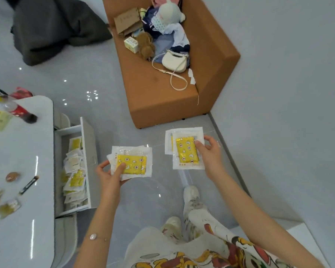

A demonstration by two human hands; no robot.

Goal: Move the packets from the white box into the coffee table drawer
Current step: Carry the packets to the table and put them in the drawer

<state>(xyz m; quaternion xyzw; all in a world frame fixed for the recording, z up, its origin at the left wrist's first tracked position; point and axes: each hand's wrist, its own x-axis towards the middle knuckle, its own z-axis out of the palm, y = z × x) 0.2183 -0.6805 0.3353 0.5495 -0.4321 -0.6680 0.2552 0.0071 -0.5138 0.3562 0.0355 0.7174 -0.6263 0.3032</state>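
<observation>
- Your left hand (109, 174) grips a loose stack of packets (132, 163) at lower centre, thumb on top and fingers curled beneath. The sheets are fanned, so some could slide out on the way over.
- Your right hand (208, 151) pinches a second stack (186, 149) by its right edge only (a weak hold), and the bottom ones may drop to the floor.
- The drawer (89, 144) stands open at centre left, already heaped with a pile of packets (75, 178). More could spill over or jam it.
- The coffee table (21, 151) at left carries a bottle (17, 111) that your arm could catch.
- The sofa (162, 97) at upper centre is well apart.
</observation>
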